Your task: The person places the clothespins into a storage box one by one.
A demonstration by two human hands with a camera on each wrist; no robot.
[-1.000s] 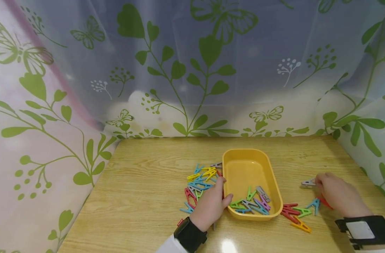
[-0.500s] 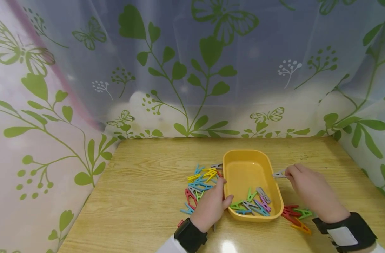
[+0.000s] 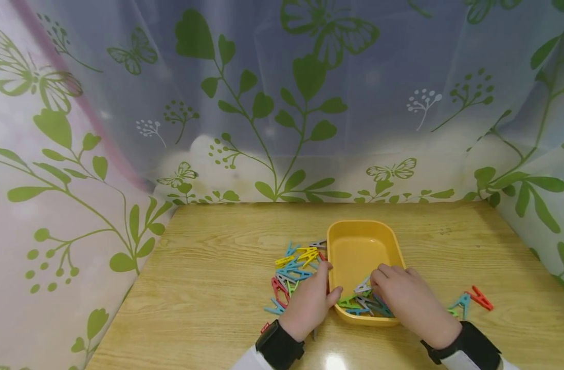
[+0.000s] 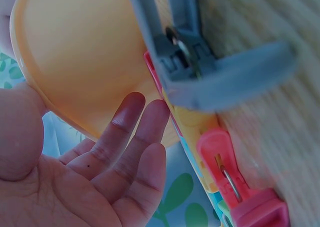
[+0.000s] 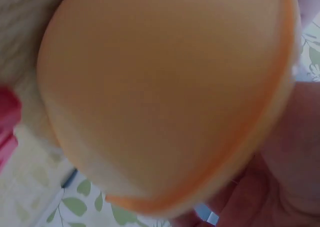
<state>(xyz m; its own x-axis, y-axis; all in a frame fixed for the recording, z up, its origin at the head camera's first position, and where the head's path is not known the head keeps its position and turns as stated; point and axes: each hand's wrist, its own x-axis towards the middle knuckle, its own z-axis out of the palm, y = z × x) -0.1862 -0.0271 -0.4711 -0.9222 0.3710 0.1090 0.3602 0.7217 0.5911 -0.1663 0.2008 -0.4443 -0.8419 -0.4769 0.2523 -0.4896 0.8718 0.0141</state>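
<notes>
A yellow plastic tray (image 3: 359,252) lies on the wooden table with several coloured clothespins (image 3: 348,302) in its near end. My left hand (image 3: 307,300) holds its left side, the thumb at the rim; in the left wrist view the fingers (image 4: 142,122) lie along the outer wall. Over the near part of the tray, my right hand (image 3: 413,303) pinches a light grey clothespin (image 3: 362,285). The tray wall hides most of the right fingers in the right wrist view.
Left of the tray is a loose heap of clothespins (image 3: 293,264), partly behind the left hand. To the right lie a red clothespin (image 3: 480,298) and a blue one (image 3: 464,304). A patterned curtain (image 3: 263,128) encloses the table's back and sides.
My right hand has picked the grey clothespin up from the table at the right and carried it left, over the tray. The left hand has stayed at the tray's left side.
</notes>
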